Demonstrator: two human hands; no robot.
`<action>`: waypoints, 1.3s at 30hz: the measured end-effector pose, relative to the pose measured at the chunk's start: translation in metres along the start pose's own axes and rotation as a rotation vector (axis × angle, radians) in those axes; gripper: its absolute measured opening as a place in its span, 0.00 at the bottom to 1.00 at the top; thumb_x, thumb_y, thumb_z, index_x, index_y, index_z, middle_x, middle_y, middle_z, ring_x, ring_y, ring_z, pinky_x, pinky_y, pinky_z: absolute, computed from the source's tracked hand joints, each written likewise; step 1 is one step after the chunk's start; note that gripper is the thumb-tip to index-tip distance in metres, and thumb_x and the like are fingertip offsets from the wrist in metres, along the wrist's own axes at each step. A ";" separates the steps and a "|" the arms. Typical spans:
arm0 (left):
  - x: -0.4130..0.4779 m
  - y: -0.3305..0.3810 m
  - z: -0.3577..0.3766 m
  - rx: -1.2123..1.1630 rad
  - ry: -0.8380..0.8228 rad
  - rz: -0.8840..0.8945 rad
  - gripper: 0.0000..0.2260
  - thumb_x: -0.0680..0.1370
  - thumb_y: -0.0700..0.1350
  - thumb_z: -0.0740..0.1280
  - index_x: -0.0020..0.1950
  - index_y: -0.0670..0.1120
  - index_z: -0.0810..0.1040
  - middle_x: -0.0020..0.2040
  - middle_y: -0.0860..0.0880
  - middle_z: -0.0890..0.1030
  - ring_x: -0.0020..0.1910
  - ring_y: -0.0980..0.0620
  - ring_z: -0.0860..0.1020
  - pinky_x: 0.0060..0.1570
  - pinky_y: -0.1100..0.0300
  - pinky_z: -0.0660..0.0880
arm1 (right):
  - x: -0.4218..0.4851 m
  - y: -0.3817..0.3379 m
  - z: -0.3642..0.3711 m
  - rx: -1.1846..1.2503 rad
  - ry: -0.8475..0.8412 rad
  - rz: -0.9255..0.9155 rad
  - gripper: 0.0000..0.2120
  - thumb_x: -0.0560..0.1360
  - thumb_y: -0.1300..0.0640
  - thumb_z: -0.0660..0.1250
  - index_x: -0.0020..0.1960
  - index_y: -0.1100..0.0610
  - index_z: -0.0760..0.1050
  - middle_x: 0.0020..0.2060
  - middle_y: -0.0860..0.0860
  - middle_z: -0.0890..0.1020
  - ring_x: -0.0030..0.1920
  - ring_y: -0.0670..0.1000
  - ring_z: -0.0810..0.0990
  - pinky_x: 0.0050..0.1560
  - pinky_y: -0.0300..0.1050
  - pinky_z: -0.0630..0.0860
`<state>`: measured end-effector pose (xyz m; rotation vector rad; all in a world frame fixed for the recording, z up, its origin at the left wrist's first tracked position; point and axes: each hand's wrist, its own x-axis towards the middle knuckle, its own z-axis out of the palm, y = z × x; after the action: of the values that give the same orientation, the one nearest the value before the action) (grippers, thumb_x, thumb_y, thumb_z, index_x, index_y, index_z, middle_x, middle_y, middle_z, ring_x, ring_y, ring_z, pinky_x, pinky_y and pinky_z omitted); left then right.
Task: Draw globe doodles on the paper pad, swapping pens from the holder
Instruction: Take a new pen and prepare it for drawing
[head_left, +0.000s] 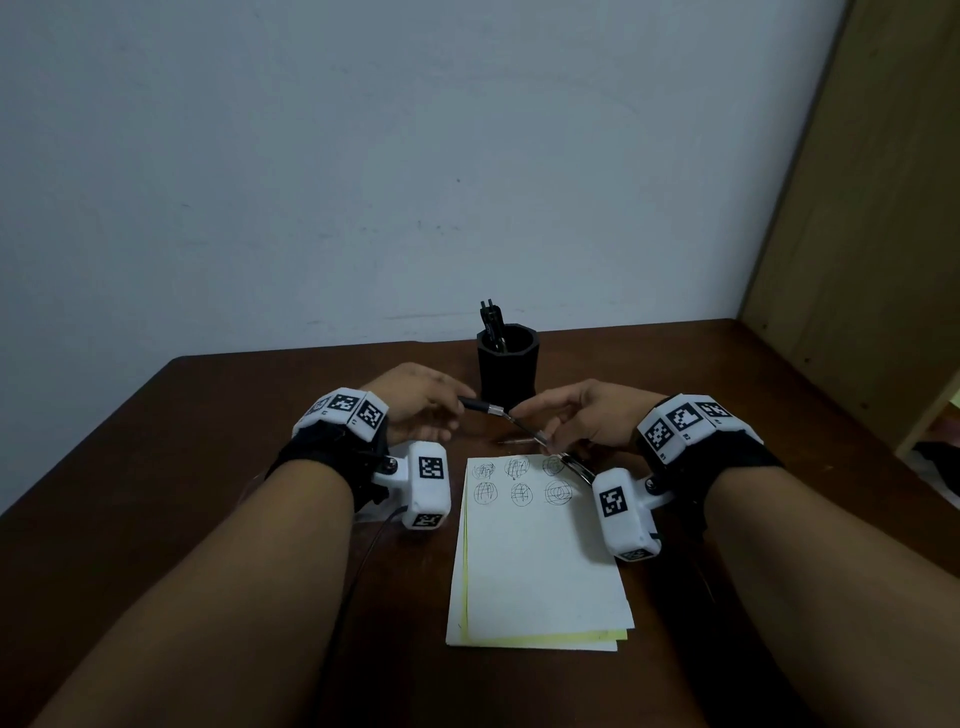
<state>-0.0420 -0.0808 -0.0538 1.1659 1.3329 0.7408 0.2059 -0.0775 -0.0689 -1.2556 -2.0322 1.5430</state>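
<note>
Pinching slim pen (497, 411), left hand (415, 402), right hand (584, 415), faceted black holder (508, 366)

The table (208, 415) is faintly glossy wood; pad (540, 571), matt paper; holder (506, 369), matt black plastic; pen (478, 404) has a shiny metal band.

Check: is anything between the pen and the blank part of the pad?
Nothing visible. The left hand and right hand hold the pen just beyond the pad's far edge; paper below the doodles lies bare.
</note>
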 end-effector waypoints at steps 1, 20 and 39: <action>0.000 -0.001 0.001 -0.063 -0.019 -0.003 0.09 0.74 0.28 0.63 0.45 0.37 0.81 0.30 0.43 0.77 0.26 0.50 0.77 0.27 0.60 0.77 | 0.000 0.000 0.001 0.003 -0.002 -0.004 0.24 0.69 0.70 0.70 0.50 0.40 0.83 0.40 0.53 0.83 0.45 0.58 0.74 0.49 0.52 0.70; 0.006 -0.016 0.034 -0.333 -0.017 -0.014 0.05 0.75 0.41 0.69 0.48 0.40 0.78 0.33 0.43 0.80 0.29 0.49 0.80 0.30 0.59 0.78 | 0.005 -0.009 0.013 0.038 0.152 -0.027 0.13 0.69 0.72 0.72 0.48 0.59 0.75 0.35 0.52 0.80 0.31 0.44 0.78 0.32 0.32 0.73; 0.007 -0.016 0.041 -0.269 0.029 0.050 0.08 0.74 0.43 0.73 0.41 0.39 0.79 0.32 0.42 0.81 0.27 0.48 0.79 0.29 0.60 0.77 | 0.002 -0.010 0.015 0.109 0.227 -0.053 0.17 0.62 0.72 0.78 0.43 0.59 0.76 0.32 0.51 0.84 0.31 0.46 0.82 0.34 0.36 0.77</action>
<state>-0.0048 -0.0880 -0.0770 0.9789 1.1894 0.9449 0.1901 -0.0858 -0.0665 -1.2622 -1.8009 1.3977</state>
